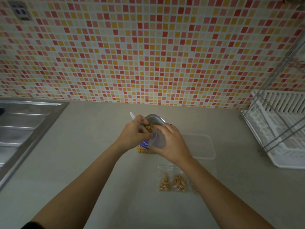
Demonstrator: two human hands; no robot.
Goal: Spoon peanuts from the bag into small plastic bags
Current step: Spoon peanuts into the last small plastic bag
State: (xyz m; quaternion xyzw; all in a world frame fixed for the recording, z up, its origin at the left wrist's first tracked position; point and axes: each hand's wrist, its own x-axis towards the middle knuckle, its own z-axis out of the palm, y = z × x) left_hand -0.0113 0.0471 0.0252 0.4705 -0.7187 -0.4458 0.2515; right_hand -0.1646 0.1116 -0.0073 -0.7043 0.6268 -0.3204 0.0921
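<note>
Your left hand [133,133] curls its fingers round the thin white plastic spoon [132,115] at the mouth of the shiny blue-labelled peanut bag [143,148]. Your right hand [171,144] pinches a small clear plastic bag [158,138] open, touching that mouth, so the nuts have a short trip. The scoop end is hidden and may be full. The filled little bags [172,182] lie near the peanut bag, on your side.

Of the spoon [132,115] I see only a white handle tip; my left hand [132,135] covers its bowl. My right forearm [214,179] hides most of a third small bag [194,187]. The sink [24,123] is cut off at the left.
</note>
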